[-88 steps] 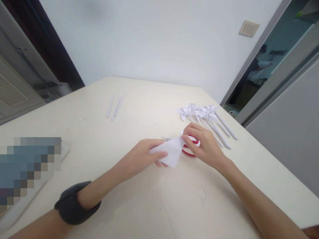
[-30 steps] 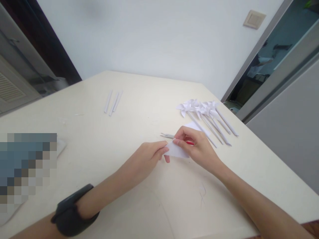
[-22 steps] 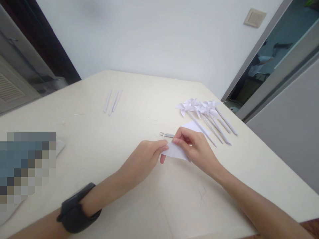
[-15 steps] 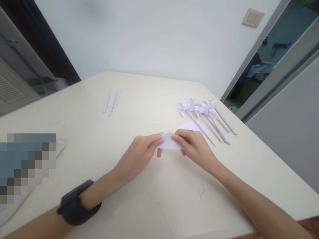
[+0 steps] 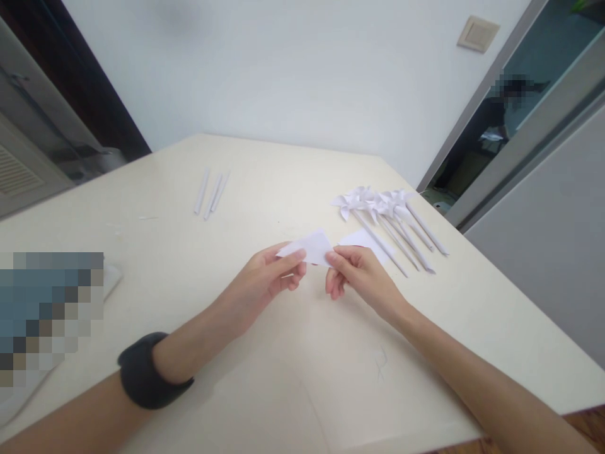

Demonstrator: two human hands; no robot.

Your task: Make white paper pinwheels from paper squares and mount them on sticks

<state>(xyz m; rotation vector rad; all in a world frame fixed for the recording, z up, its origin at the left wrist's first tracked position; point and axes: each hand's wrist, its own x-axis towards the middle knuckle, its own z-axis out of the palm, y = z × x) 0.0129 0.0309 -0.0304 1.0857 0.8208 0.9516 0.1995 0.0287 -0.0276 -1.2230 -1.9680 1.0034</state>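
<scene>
Both my hands hold a small white folded paper piece just above the cream table. My left hand pinches its left corner. My right hand pinches its right end. Another white paper piece lies flat on the table right behind my right hand. The scissors seen earlier are hidden.
Several white paper pinwheels on paper sticks lie in a row at the right, near the table's edge. Three rolled paper sticks lie at the far left. A blurred object sits at the near left. A doorway opens at the right.
The paper piece has been lifted off the table and turned between my hands. The red-handled scissors, visible earlier behind my right hand, are now out of sight.
</scene>
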